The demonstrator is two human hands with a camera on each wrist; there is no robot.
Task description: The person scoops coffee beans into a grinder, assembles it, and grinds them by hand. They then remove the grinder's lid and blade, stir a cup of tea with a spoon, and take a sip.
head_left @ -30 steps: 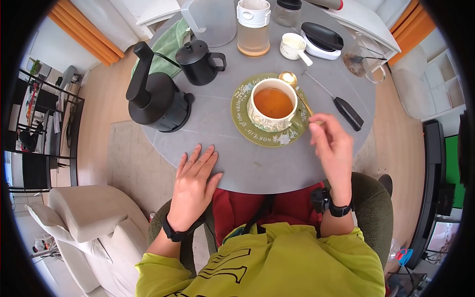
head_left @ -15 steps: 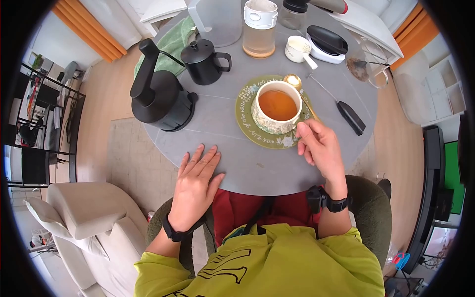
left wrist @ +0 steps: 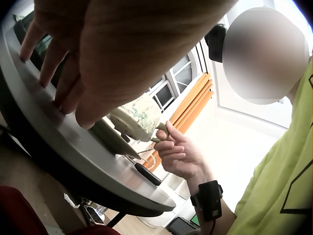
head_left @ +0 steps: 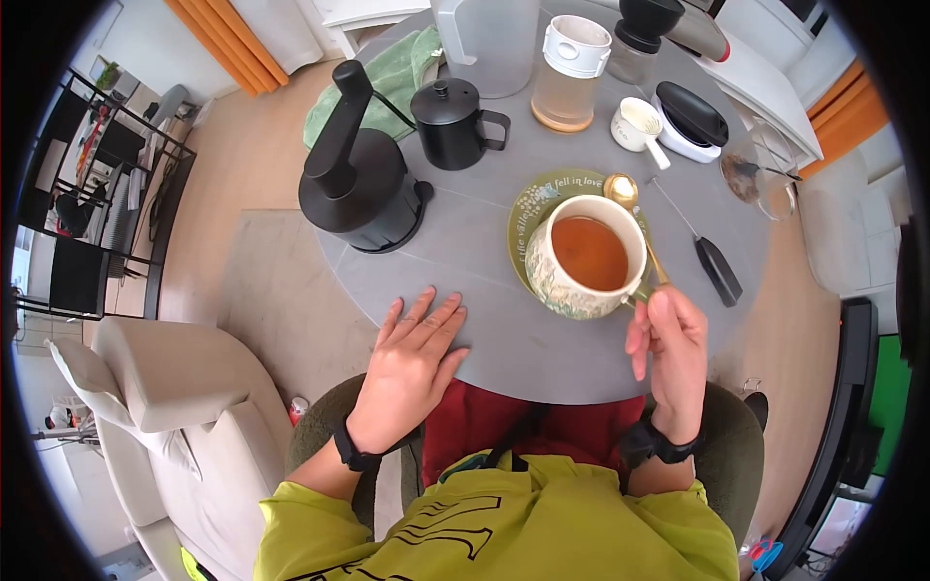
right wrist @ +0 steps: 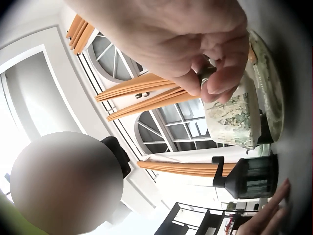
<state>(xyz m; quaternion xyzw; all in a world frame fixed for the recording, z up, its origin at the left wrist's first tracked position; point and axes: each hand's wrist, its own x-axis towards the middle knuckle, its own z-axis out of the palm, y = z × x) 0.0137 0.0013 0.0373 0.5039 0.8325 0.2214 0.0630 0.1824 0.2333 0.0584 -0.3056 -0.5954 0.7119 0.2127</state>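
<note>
A patterned cup (head_left: 572, 281) of amber liquid is tilted a little above its green saucer (head_left: 528, 208). The right hand (head_left: 673, 344) pinches the cup's green handle between thumb and fingers. In the left wrist view the cup (left wrist: 139, 117) shows raised off the saucer (left wrist: 112, 139), the right hand (left wrist: 181, 154) at its handle. In the right wrist view that hand (right wrist: 195, 54) grips the handle beside the cup's wall (right wrist: 232, 117). A gold spoon (head_left: 622, 192) lies on the saucer. The left hand (head_left: 412, 363) rests with fingers spread on the grey table.
A black hand grinder (head_left: 363, 194) and black pot (head_left: 455, 126) stand at the left. Behind are a clear pitcher (head_left: 489, 48), a white-lidded jar (head_left: 567, 87) and a small white cup (head_left: 636, 126). A black-handled whisk (head_left: 717, 271) lies at the right.
The right hand has moved from beside the spoon to the cup's handle and gripped it. The cup has come up off the saucer. The head view has shifted; the left hand stays on the table.
</note>
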